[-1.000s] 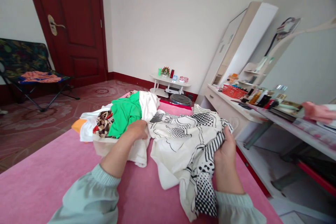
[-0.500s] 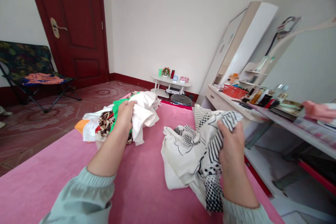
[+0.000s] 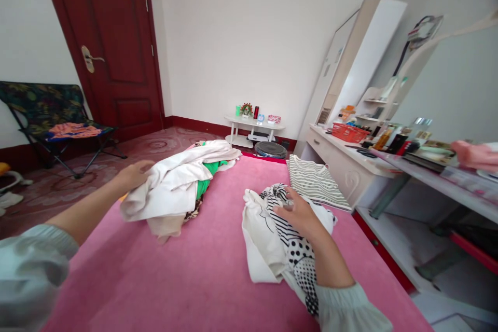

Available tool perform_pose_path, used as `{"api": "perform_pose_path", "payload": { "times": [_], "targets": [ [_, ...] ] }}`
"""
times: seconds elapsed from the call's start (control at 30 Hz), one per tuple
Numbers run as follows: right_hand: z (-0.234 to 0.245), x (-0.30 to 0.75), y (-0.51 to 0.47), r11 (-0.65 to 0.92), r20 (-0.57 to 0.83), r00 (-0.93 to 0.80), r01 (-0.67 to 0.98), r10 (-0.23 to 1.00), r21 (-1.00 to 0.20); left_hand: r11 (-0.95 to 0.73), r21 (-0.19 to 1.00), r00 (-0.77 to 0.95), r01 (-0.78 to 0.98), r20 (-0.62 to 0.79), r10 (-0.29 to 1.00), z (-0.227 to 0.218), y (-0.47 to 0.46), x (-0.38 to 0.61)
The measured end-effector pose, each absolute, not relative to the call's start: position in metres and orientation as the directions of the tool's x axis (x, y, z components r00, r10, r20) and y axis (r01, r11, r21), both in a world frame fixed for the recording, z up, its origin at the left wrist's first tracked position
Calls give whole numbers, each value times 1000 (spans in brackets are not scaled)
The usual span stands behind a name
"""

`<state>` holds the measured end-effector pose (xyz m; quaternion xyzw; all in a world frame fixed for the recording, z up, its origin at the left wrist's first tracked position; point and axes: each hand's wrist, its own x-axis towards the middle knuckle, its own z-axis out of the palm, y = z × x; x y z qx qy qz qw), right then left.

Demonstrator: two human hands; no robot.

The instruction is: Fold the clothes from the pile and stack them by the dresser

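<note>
One white pile (image 3: pixel 175 187), patterned garment (image 3: pixel 266 233), red basket (image 3: pixel 347 133)

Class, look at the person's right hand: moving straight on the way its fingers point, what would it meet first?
The right hand rests on the crumpled black-and-white patterned cloth; straight on, away and slightly left, it likely meets that cloth's raised folds, then bare pink bedcover.
</note>
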<state>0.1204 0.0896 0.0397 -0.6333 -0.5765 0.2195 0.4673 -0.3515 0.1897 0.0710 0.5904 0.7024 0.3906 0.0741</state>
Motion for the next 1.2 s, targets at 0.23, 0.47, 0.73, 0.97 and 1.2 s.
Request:
{"api": "perform_pose_path", "payload": {
  "times": [0.23, 0.47, 0.73, 0.97, 1.2],
  "targets": [
    [61, 155, 79, -149, 278, 332, 841, 902, -520, -70, 236, -94, 969, 616, 782, 84, 165, -325],
    [61, 169, 76, -101, 309, 280, 866, 909, -489, -795, 321, 707, 515, 366, 606, 70, 69, -169],
    [68, 162, 74, -2, 269, 185, 826, 945, -563, -859, 305, 881, 411, 112, 461, 33, 26, -98],
    [47, 168, 83, 113, 424, 103, 884, 900, -454, -622, 182, 518, 761, 407, 753, 85, 97, -192],
    [31, 140, 84, 38, 215, 77, 873, 974, -486, -426, 190, 291, 885, 488, 823, 65, 94, -237]
  ]
}}
